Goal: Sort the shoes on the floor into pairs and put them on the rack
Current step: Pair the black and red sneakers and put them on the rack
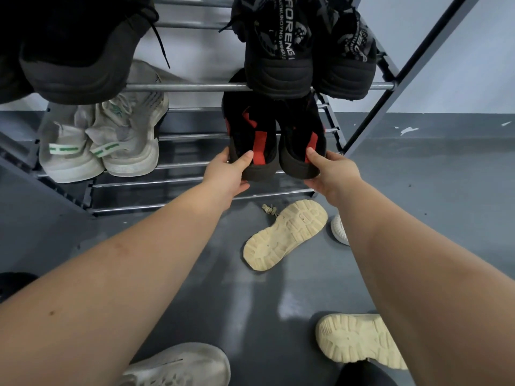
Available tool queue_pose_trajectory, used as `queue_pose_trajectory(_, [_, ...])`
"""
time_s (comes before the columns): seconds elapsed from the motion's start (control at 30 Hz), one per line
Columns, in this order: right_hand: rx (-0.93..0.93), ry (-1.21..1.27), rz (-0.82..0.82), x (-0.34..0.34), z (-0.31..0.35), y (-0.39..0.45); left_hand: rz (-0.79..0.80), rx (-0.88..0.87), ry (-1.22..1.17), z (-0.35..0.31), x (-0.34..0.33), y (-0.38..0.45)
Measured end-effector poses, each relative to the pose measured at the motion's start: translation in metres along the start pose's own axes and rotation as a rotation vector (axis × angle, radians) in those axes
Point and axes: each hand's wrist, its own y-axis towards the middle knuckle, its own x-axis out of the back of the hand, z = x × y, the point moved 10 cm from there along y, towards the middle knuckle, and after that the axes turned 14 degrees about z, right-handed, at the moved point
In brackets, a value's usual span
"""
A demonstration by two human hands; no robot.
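A pair is being seated on the rack (178, 87): the left hand (227, 174) grips the heel of the left black-and-red shoe (252, 135), thumb over the heel and fingers curled beneath, while the right hand (331, 172) holds the heel of the right black-and-red shoe (301, 135) the same way, both shoes side by side on the rack's middle shelf, right of the white-and-green sneakers (103, 143). The next move, I judge, calls for pushing them fully in, letting go, then matching the two cream-soled shoes (284, 235) (356, 338) lying sole-up on the floor (446, 204) in front of the rack.
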Motion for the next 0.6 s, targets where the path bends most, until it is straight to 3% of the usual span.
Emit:
queue_pose_trajectory(0.13, [-0.012, -0.134, 0.058, -0.01, 0.008, -0.008, -0.015, 0.027, 0.076, 0.001, 0.003, -0.002])
queue_pose_trajectory(0.23, [-0.011, -0.405, 0.055, -0.014, 0.013, -0.017, -0.059, 0.067, 0.128, 0.002, 0.01, -0.012])
queue_pose_trajectory(0.33, [-0.032, -0.642, 0.031, -0.015, 0.006, -0.029, -0.051, 0.045, 0.486, -0.004, 0.016, -0.028])
queue_pose_trajectory(0.5, [-0.115, -1.165, 0.133, -0.037, -0.019, -0.057, 0.102, -0.019, 1.099, 0.006, 0.012, -0.075])
queue_pose_trajectory(0.6, [-0.15, -1.392, 0.192, -0.048, -0.039, -0.077, 0.201, 0.027, 1.343, 0.033, 0.022, -0.098])
